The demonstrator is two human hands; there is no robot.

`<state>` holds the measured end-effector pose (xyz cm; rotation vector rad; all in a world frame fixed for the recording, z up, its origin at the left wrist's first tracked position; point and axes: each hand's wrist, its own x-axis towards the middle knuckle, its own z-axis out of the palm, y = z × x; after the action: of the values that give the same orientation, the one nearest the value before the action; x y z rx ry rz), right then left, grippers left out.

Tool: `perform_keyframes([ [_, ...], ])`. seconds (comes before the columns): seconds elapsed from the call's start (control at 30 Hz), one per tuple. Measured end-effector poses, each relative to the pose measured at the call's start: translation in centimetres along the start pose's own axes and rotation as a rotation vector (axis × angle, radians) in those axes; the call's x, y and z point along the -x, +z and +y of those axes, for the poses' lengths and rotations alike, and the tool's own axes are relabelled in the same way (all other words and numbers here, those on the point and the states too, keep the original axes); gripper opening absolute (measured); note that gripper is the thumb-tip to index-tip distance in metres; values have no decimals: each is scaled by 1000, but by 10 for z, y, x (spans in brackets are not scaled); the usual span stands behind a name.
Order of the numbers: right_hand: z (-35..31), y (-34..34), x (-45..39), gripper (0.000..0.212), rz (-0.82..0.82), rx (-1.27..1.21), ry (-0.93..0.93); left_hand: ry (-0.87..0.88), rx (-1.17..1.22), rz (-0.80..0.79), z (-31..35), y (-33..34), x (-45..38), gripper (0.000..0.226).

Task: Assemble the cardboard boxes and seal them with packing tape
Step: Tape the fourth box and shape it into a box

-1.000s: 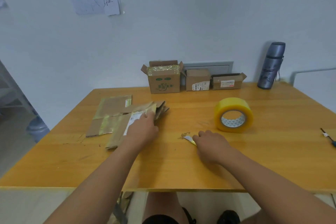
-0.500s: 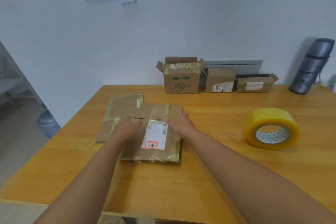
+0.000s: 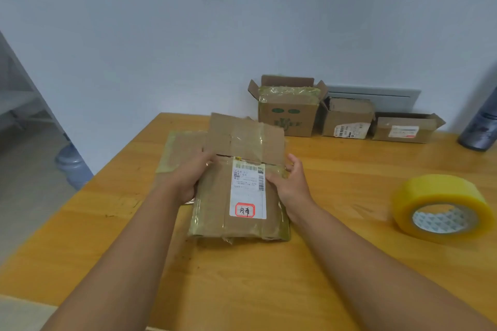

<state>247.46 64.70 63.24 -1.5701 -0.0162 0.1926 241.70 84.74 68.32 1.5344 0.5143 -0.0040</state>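
The flattened cardboard box (image 3: 239, 196) sits near the middle of the wooden table (image 3: 336, 263), its long axis running away from the person toward the wall. Its near end lies close to the person; its far flaps (image 3: 246, 138) tilt up off the table, pointing at the wall. A white shipping label (image 3: 248, 191) with a red-edged sticker faces up, and old glossy tape covers much of the surface.

The left hand (image 3: 192, 179) grips the box's left edge, fingers curled under and thumb on top. The right hand (image 3: 289, 185) holds the right edge the same way, thumb lying by the label.

Another flattened piece of cardboard (image 3: 180, 152) lies just behind and left of it, partly hidden. The tape roll (image 3: 441, 208) rests on its side to the right, well apart, with bare tabletop between. Three small assembled boxes (image 3: 347, 119) line the far edge against the wall, and a dark flask (image 3: 481, 129) stands at the far right. The table's left edge is near the box; open wood stretches before it.
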Motion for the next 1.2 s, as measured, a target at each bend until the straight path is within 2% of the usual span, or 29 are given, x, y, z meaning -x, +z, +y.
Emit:
perform_keyframes([
  [0.1,-11,6,-1,74,-22,0,-66,45,102,-91,5,-17,13,23],
  [0.27,-30,28,0,59,-28,-16,-108,11,166,-91,-1,-41,25,43],
  [0.37,-36,32,3,51,39,-20,-120,55,233,75,-2,-50,26,51],
  [0.47,-36,21,2,46,113,-45,-90,137,264,289,0,-68,12,28],
  [0.5,-35,15,2,45,129,-40,-78,160,192,326,1,-74,6,26],
  [0.67,-20,-7,3,47,184,51,-36,239,-181,351,-3,-66,-31,53],
  [0.77,-11,-11,5,47,194,116,-29,263,-536,473,-20,-55,-48,44],
  [0.87,-7,-13,8,46,185,158,-35,203,-956,509,-27,-55,-55,43],
  [0.9,-7,-14,9,46,177,152,-44,202,-1027,527,-27,-53,-54,44],
  [0.97,-11,-14,12,44,157,113,-67,276,-967,547,-24,-44,-44,40],
  [1.0,-14,-13,14,43,144,88,-80,326,-842,525,-21,-37,-37,38],
  [1.03,-17,-13,16,43,130,68,-98,340,-685,457,-19,-30,-27,38],
  [1.13,-26,-12,27,49,83,34,-147,228,-251,135,-14,-7,8,47],
  [1.2,-31,-12,35,52,73,55,-198,251,-99,122,-15,3,27,35],
])
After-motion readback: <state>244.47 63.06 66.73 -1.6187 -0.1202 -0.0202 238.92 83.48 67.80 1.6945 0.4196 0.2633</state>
